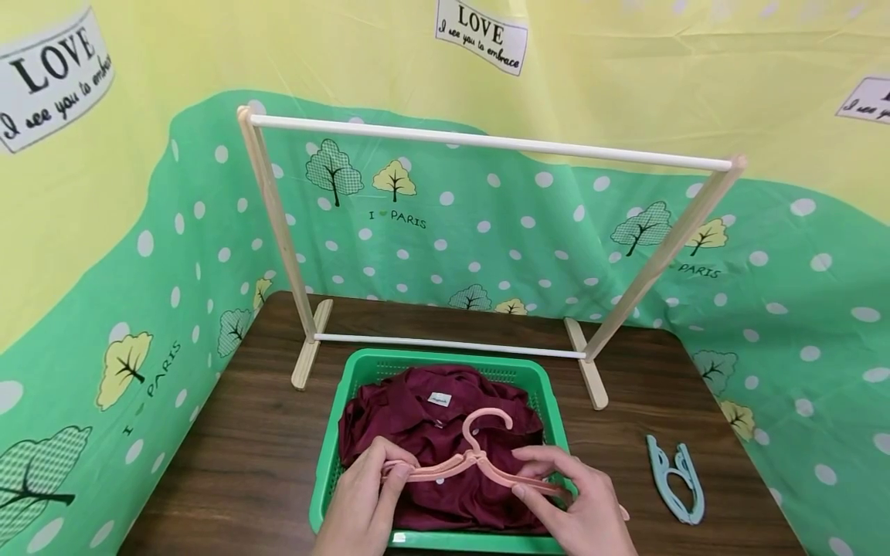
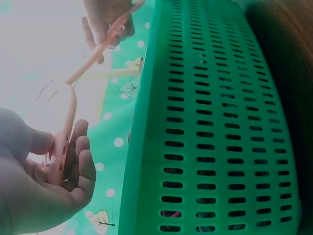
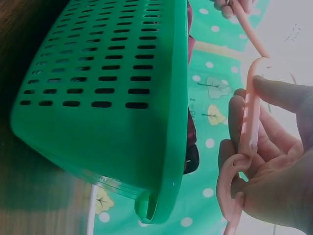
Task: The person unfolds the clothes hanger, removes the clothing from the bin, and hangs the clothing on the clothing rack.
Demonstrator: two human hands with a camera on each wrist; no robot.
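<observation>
A pink folding clothes hanger (image 1: 478,457) is held level over the basket, its hook pointing up. My left hand (image 1: 371,494) pinches its left arm between thumb and fingers. The right arm is gripped by my right hand (image 1: 573,494), and in the right wrist view a jointed end piece of the hanger (image 3: 227,188) hangs past the palm. Beneath both hands, a maroon shirt (image 1: 445,421) with a white collar label lies bunched in the green plastic basket (image 1: 556,421).
A light blue folding hanger (image 1: 677,480), folded up, lies on the dark wooden table (image 1: 215,463) to the right. Behind the basket stands a wooden rack with a white top rail (image 1: 487,141) and a lower white bar (image 1: 452,344). A patterned cloth (image 1: 445,232) hangs around the table.
</observation>
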